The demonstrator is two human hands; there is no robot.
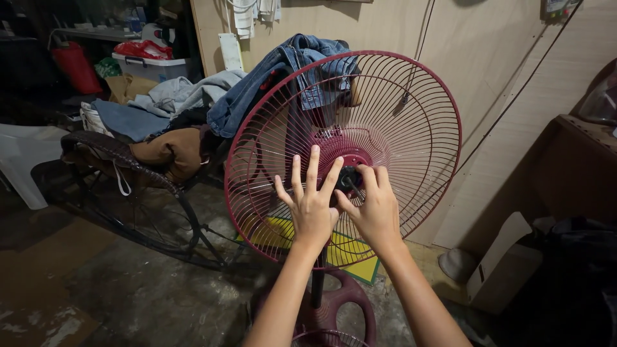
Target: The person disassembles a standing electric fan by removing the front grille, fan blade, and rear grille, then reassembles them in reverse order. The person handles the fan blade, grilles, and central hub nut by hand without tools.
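Where the two bare forearms rise from the bottom edge, a dark red fan base point(344, 302) with oval openings sits on the stained concrete floor point(128, 289), and a thin pole climbs from it between the wrists. Just above, the left hand point(310, 202) lies flat against the wire fan guard point(257, 160), fingers point(313, 168) spread wide and pointing upward, palm pressed to the grille beside its middle. Touching it on the right, the right hand point(376, 209) curls inward, thumb and forefinger pinching the small black hub nut point(349, 178) at the centre of the guard; the other fingers are bent and close together. That red guard stands upright on the pole, tilted a little back, filling the middle of the view, with its solid round plate ringing the nut. Behind the grille's lower edge a yellow and green mat point(350, 254) lies on the floor. To the left, a dark metal rocking chair point(122, 160) is heaped with clothing: a brown garment, grey and blue pieces, and a pair of blue jeans point(270, 77) draped highest, partly behind the guard. At right, a white cardboard box point(504, 263) leans near a dark wooden cabinet point(578, 167). Farther back, a pale plywood wall point(488, 77) runs behind the fan, and at far left a white plastic bin point(154, 66) and a red container point(76, 66) stand in shadow.
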